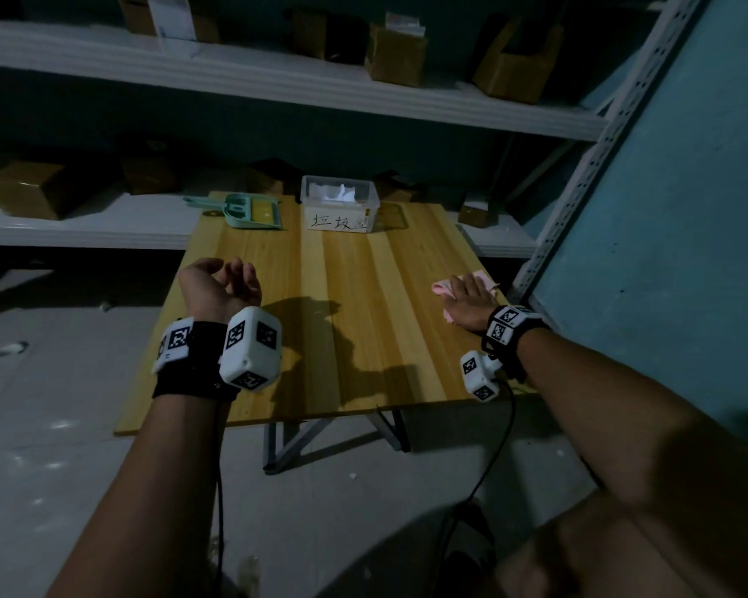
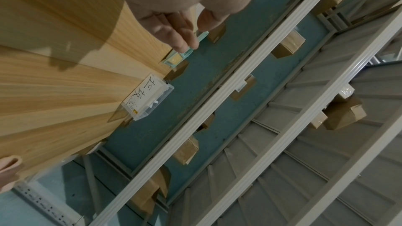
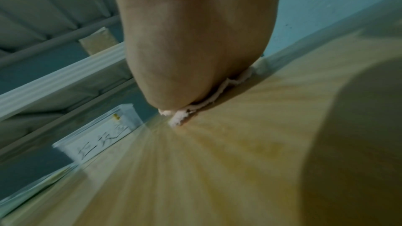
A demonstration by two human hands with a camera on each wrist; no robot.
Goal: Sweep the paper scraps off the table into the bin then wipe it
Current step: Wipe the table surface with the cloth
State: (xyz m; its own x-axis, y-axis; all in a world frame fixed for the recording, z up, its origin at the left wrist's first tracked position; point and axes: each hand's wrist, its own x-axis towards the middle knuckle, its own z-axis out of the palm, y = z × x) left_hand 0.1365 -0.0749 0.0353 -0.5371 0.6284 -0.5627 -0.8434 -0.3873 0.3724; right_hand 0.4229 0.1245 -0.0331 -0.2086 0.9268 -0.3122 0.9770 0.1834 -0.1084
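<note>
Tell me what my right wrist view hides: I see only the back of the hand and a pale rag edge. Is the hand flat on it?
Observer: Yes, the right hand presses flat on the pink cloth near the table's right edge.
Operator: Left hand?
Observer: The left hand hovers at the left edge, loosely curled, holding nothing.
Operator: Any scraps left?
Observer: None visible on the tabletop; white paper sits in the clear bin, beside the green dustpan.
</note>
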